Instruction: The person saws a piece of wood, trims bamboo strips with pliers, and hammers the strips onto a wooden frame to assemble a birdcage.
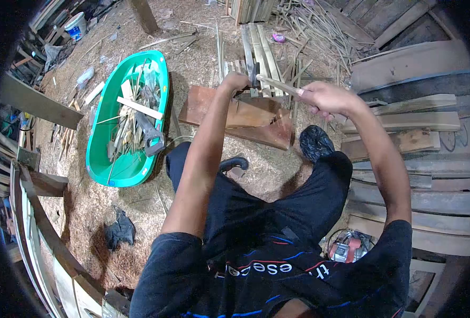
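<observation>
My right hand (327,99) is closed round the pale wooden handle of a hammer (280,85). Its dark head lies to the left, right beside my left hand (236,82). The fingers of that left hand are curled closed, and what they hold is hidden from above. Just under both hands lie several narrow wooden slats (261,47), pointing away from me. A wide reddish-brown board (206,103) rests crosswise on the ground between my feet and the slats, below my left hand.
At left, a green plastic tub (93,151) holds wood scraps and a handsaw (149,132). Stacked planks (415,122) line the right side. A pink tape measure (278,37) lies beyond the slats. A red and grey tool (349,248) sits by my right side. Shavings cover the ground.
</observation>
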### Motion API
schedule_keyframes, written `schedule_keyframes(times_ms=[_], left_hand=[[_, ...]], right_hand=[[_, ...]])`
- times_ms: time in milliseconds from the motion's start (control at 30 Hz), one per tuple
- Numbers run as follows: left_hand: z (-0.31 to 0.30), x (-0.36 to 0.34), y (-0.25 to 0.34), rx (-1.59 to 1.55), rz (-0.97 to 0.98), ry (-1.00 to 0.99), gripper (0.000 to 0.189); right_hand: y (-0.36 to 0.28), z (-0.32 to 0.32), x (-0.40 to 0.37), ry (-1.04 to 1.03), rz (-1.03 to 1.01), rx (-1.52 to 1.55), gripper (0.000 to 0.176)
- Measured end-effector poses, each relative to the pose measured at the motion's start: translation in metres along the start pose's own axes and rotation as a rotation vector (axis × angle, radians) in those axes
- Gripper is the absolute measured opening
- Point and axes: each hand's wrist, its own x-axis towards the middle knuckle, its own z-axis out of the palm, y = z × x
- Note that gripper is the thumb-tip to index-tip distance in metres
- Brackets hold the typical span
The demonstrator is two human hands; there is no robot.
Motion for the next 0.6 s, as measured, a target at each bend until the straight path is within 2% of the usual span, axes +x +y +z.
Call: schedule_keyframes(times_ms=[33, 100, 133, 200, 233, 300, 400, 433, 567, 600], left_hand=[[0.001, 0.002, -0.001, 0.015, 0.034, -0.011, 0.046], [0.003, 0.003, -0.002, 0.038, 0.081, -0.024, 0.045], [0.003, 0.002, -0.001, 0.048, 0.094, -0.024, 0.045], [0.001, -0.009, 0.008, 0.061, 0.067, -0.001, 0.042], [0.0, -0.009, 0.009, 0.106, 0.056, -0.022, 0.038], [0.004, -0.005, 0.005, 0.199, 0.033, -0.08, 0.033], [0.006, 0.007, -0.006, 0.079, 0.026, -0.031, 0.028], [0.007, 0.01, -0.009, 0.036, 0.006, -0.006, 0.028], [0.009, 0.026, -0.018, 0.434, 0.129, -0.008, 0.027], [0.007, 0.026, -0.021, 0.355, 0.178, -0.043, 0.035]], right_hand=[[0.001, 0.003, -0.003, 0.029, 0.003, -0.012, 0.036], [0.008, 0.021, -0.014, 0.129, -0.125, 0.015, 0.034], [0.031, 0.038, -0.006, 0.295, -0.287, -0.058, 0.033], [0.051, 0.078, -0.012, 0.474, -0.428, -0.053, 0.03], [0.064, 0.093, -0.01, 0.489, -0.449, -0.059, 0.029], [0.047, 0.11, -0.032, 0.47, -0.342, -0.017, 0.029], [0.05, 0.119, -0.029, 0.43, -0.284, -0.018, 0.028], [0.05, 0.119, -0.027, 0.445, -0.318, -0.001, 0.027], [0.055, 0.123, -0.021, 0.49, -0.398, 0.051, 0.027], [0.056, 0.124, -0.02, 0.497, -0.407, 0.06, 0.027]])
